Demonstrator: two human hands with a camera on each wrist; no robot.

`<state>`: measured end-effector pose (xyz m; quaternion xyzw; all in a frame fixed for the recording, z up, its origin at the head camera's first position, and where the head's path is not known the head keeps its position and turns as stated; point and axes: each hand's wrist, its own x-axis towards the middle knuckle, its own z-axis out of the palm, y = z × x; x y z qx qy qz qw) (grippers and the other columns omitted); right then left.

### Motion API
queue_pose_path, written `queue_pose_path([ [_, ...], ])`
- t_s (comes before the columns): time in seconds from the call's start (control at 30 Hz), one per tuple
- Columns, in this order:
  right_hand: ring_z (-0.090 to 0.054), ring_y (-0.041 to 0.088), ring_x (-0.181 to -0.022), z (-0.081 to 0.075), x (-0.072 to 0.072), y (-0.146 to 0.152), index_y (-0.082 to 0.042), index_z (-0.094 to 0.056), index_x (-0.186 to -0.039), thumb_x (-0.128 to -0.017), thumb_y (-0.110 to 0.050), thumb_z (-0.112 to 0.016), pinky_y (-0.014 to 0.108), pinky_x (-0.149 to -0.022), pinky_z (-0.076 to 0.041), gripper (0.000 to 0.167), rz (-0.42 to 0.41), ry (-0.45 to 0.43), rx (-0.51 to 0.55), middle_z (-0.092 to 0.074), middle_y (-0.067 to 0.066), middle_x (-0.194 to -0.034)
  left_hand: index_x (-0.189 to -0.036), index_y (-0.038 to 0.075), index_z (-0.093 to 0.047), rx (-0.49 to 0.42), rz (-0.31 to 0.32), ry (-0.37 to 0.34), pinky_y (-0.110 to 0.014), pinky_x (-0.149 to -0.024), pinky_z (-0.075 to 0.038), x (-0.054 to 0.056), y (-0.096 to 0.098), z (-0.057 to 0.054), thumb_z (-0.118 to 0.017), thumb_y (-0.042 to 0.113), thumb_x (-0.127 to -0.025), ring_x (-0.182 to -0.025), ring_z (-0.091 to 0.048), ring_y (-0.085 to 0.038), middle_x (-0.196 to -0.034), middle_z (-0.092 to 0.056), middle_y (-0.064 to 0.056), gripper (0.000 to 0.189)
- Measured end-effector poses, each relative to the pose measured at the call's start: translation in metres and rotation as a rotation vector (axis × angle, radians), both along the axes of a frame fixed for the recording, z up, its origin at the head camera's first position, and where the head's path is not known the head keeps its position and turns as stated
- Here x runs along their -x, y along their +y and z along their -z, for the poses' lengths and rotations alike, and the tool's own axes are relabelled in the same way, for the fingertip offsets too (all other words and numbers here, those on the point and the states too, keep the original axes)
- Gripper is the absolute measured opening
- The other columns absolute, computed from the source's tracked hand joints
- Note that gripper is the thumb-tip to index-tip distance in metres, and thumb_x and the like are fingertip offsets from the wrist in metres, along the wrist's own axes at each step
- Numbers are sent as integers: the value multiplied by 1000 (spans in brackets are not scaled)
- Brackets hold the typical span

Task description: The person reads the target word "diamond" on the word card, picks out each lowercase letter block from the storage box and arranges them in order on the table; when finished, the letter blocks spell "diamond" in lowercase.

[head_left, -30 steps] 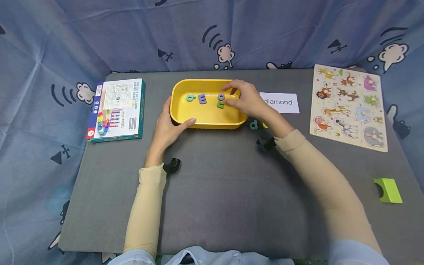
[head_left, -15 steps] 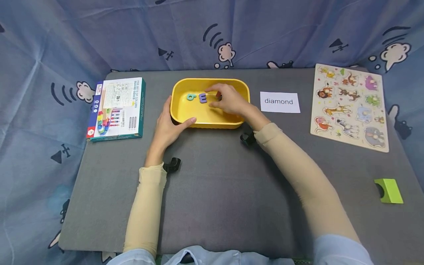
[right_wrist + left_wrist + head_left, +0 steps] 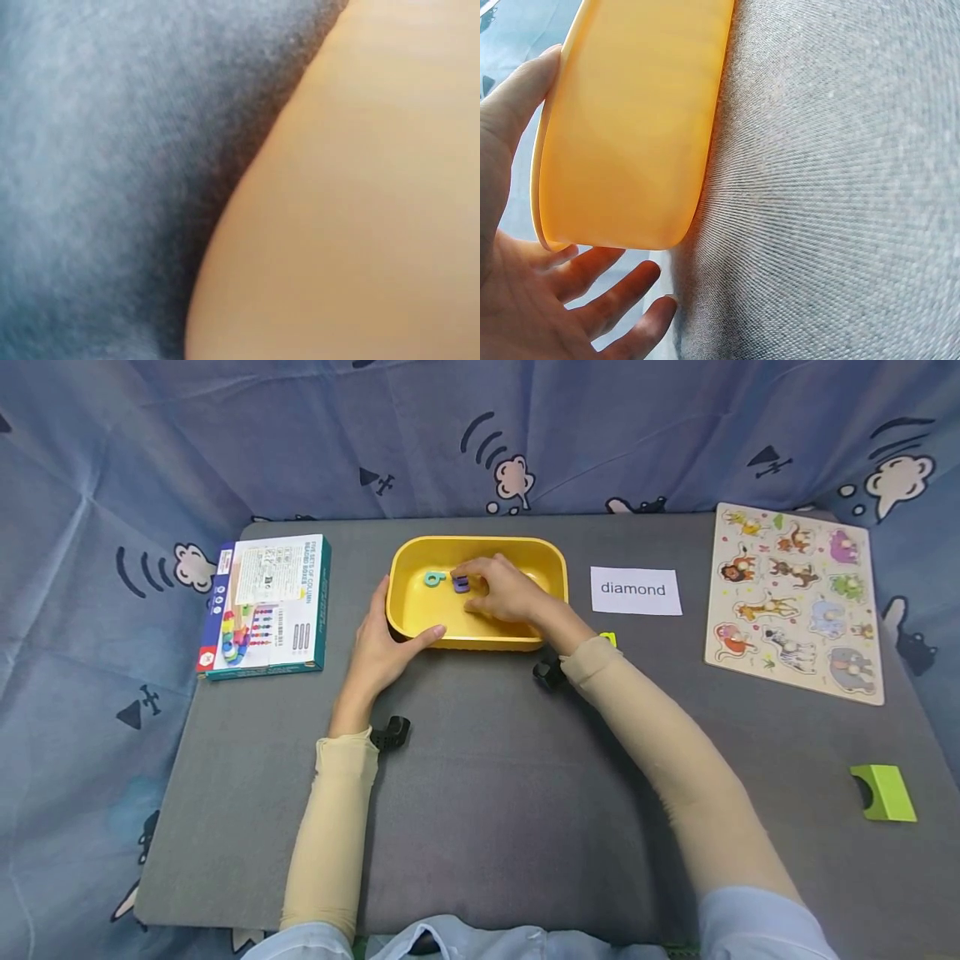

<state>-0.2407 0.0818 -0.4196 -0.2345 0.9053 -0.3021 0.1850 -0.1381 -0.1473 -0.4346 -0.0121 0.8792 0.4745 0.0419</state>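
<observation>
A yellow plastic tub [image 3: 517, 642] stands on the grey table. At its near-left corner is my left hand [image 3: 382, 639]; in the left wrist view the thumb [image 3: 536, 79] touches the rim while the other fingers lie loosely spread around the tub's end. My right hand [image 3: 510, 592] reaches into the tub with bent fingers. Between its fingertips, or just beneath them, is a purple letter piece [image 3: 461, 584], partly covered. A teal letter piece [image 3: 433, 579] lies just left of it. Whether the right fingers pinch anything is hidden. The right wrist view is blurred.
A white card reading "diamond" [image 3: 636, 591] lies right of the tub. A small yellow piece [image 3: 609, 638] shows beside the right sleeve. An animal puzzle board [image 3: 772, 656] and green block [image 3: 883, 793] are at the right, a boxed bead set [image 3: 273, 602] at the left.
My right hand has moved left inside the tub, to the purple letter. Something reddish seen by its fingers earlier is now hidden; purple and green letters are covered. My left hand stays put.
</observation>
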Motion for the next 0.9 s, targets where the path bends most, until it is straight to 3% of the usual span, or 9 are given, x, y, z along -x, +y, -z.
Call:
queue_pose_path([
  [0.33, -50, 28, -110, 3, -1, -3, -5, -71, -131, -98, -6, -76, 40, -98, -44, 34, 17, 36, 15, -60, 13, -124, -172, 18, -12, 8, -7, -10, -53, -129, -29, 0, 1, -1, -82, 57, -87, -159, -33, -31, -176, -27, -7, 117],
  [0.6, -50, 29, -110, 2, -5, -1, -4, -69, -137, -100, -13, -75, 39, -98, -45, 38, 38, 25, 40, -57, 16, -123, -172, 18, -12, 10, -4, -12, -54, -129, -28, -1, 0, -1, -83, 57, -87, -160, -32, -31, -176, -26, -8, 118],
  [0.9, -61, 29, -104, -7, -12, 1, -3, -77, -123, -94, -5, -80, 36, -95, -54, 30, 90, 0, 171, -56, 16, -119, -172, 17, -12, 6, 0, -4, -54, -129, -28, -1, 0, 0, -83, 56, -87, -159, -33, -31, -176, -26, -8, 118],
])
